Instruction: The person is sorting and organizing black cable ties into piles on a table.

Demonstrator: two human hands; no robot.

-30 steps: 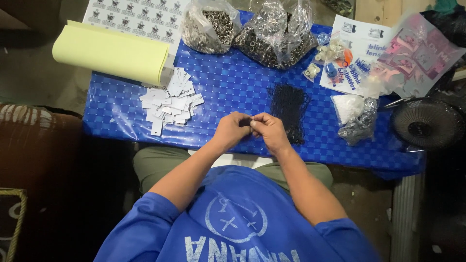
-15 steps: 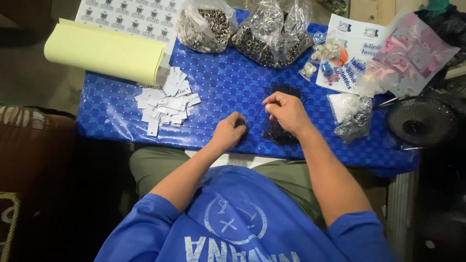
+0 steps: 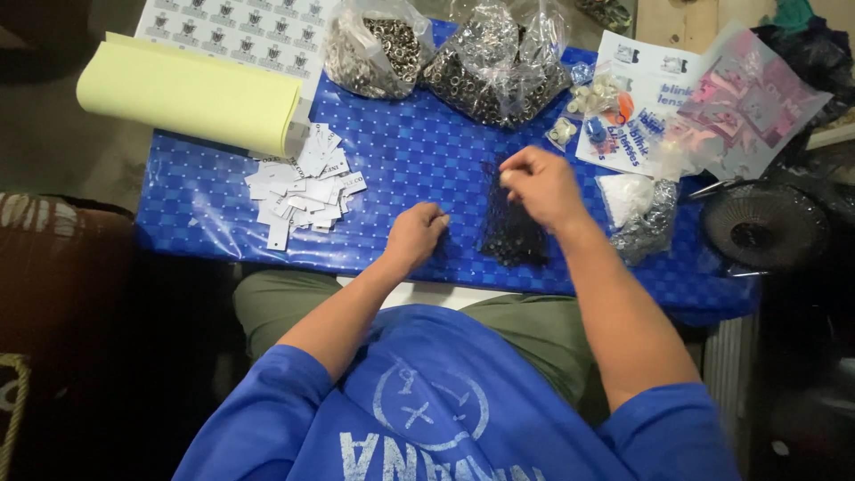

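dark pile [image 3: 512, 236] lies under right hand [image 3: 539, 183].

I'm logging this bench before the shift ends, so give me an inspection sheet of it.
Surface: blue patterned table cover.
Job's things: dark pile of small parts; white tags.
Clutter: yellow paper roll, two clear bags of metal rings, printed packets.
Grippers: left hand closed, resting on the cover; right hand pinching over the dark pile.
Cables: nothing seen.
Surroundings: small black fan to the right.
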